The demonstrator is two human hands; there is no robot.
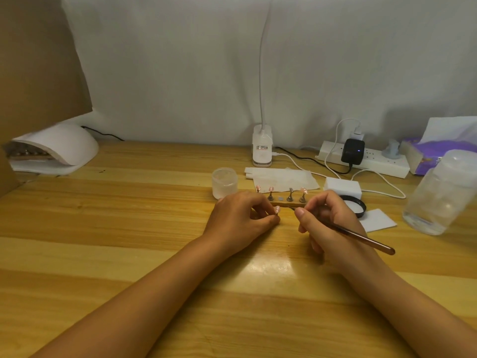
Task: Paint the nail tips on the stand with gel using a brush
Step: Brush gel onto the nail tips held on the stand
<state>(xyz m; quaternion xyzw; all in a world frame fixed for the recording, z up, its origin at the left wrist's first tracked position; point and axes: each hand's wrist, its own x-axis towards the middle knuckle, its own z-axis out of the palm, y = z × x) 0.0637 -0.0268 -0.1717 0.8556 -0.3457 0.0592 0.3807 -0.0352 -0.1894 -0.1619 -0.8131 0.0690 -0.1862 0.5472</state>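
Left hand (241, 219) pinches a nail tip (277, 209) on its peg, just before the stand (284, 201) | right hand (330, 220) pinches the brush (361, 237), bristles near the tip | advice: brace both wrists on the table, use light strokes.

Wooden table (129, 228), grey fabric backdrop (180, 60), white clip lamp (262, 151)

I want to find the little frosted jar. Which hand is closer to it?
Left. The left hand sits just in front of the frosted jar, pinching a nail tip. The right hand, holding the brush, is farther off to the jar's right.
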